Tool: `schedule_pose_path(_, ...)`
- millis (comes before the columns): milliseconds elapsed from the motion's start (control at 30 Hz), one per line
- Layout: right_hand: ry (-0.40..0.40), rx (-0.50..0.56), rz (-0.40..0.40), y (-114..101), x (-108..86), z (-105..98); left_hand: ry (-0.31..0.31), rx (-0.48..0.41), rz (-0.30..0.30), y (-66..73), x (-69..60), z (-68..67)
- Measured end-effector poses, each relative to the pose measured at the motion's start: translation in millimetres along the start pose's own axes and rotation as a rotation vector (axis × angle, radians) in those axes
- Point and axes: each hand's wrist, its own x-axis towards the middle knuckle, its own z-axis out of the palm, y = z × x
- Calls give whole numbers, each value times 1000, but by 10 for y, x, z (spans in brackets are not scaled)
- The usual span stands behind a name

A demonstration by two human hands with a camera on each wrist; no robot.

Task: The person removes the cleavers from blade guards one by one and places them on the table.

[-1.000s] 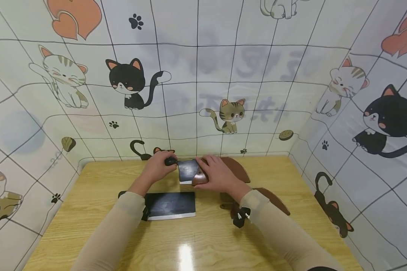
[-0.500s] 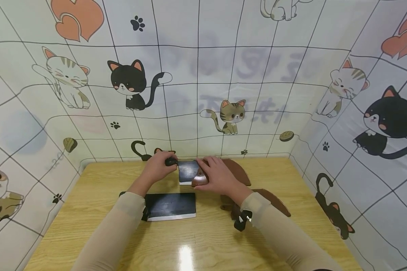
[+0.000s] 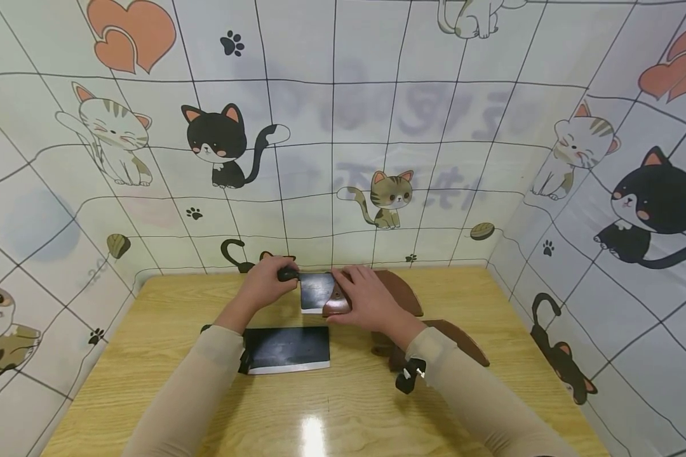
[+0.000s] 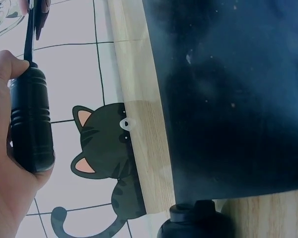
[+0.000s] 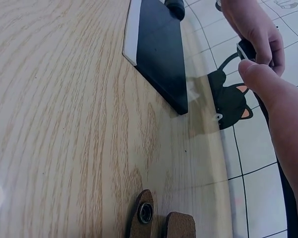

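In the head view my left hand grips the black handle of a cleaver at the table's back edge. The cleaver's dark blade with a pale edge runs into a brown leather sheath, which my right hand holds with thumb and fingers. Brown leather with a rounded end shows beyond that hand; the covered part of the blade is hidden. From the left wrist view, my fingers wrap the ridged handle. A second cleaver lies bare on the table, nearer me, its handle mostly behind my left forearm.
Another brown leather sheath lies at the right, partly under my right forearm; its snap strap shows in the right wrist view. The wooden table ends at a cat-print wall covering behind and on both sides.
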Motion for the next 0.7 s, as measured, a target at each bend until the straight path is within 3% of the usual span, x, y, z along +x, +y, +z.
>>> schedule_pose_path(233,4,-25,2,23,-25,26,3,-17,-7,-35,-25,-15)
schedule_pose_path(700,-30,42,-7,195,-119,23,-23,-39,-25,-169,-73,-93)
